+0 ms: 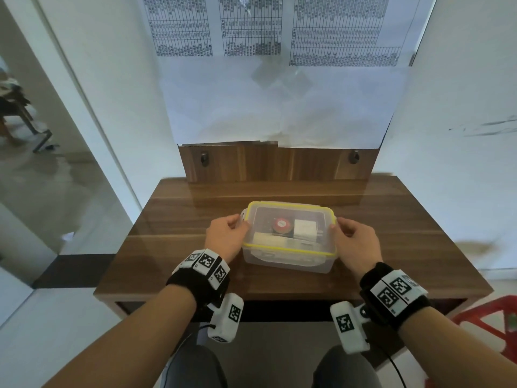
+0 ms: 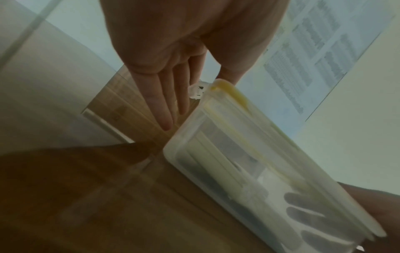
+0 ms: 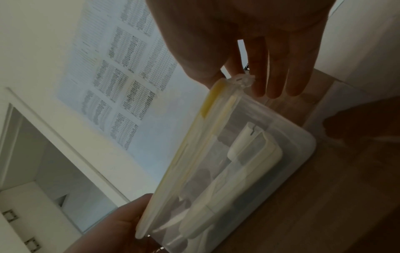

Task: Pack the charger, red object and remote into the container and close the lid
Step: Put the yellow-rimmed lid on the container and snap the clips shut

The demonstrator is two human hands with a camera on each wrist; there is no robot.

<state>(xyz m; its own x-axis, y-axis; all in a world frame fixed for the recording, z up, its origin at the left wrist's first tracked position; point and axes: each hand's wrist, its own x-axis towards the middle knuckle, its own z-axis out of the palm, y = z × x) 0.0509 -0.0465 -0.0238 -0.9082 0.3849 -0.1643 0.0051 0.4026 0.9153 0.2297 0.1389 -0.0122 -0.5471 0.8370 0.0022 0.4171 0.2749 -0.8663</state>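
Lid on the container, one of my hands at each end.

My left hand (image 1: pixel 225 240) sits at the left end of the container (image 1: pixel 288 260), thumb on the lid's (image 1: pixel 289 217) rim and the clip (image 2: pixel 198 90) between thumb and straight fingers (image 2: pixel 161 106). Between my hands, under the clear yellow-edged lid, the remote (image 1: pixel 275 240) lies along the near side, the red object (image 1: pixel 282 225) behind it, the charger (image 1: pixel 305 229) just right of that. My right hand (image 1: pixel 356 243) mirrors the left at the right end, thumb on the rim, fingers (image 3: pixel 279 75) straight past the right clip (image 3: pixel 242 81). The container rests on the desk (image 1: pixel 173 219).
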